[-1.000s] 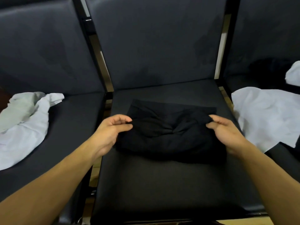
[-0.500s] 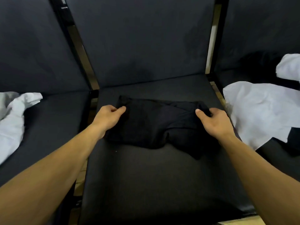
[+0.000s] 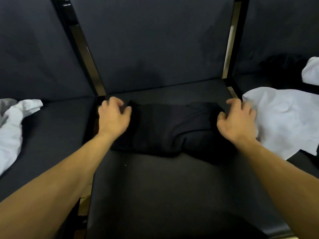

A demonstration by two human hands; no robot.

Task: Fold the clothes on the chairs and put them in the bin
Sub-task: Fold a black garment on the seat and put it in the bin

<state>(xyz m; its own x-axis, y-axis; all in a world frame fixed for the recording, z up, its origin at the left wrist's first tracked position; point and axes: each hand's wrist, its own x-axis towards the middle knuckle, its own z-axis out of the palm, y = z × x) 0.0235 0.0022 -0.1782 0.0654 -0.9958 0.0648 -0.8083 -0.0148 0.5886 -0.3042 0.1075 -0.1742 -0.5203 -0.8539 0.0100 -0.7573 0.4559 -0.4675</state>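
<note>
A folded black garment [image 3: 172,128] lies across the back half of the middle chair seat [image 3: 172,195]. My left hand [image 3: 113,118] is at its left end, fingers curled, thumb against the cloth edge. At the right end my right hand [image 3: 236,121] has curled fingers and thumb closing on the garment's corner. Both hands are slightly blurred. No bin is in view.
A crumpled white garment [image 3: 12,128] lies on the left chair seat. A spread white garment [image 3: 283,121] covers the right chair seat, with another white piece [image 3: 311,71] and dark cloth behind it. Chair backs rise straight ahead.
Both hands have slid farther back along the garment's ends toward the chair back, and the garment now looks narrower and more bunched. The view has moved closer.
</note>
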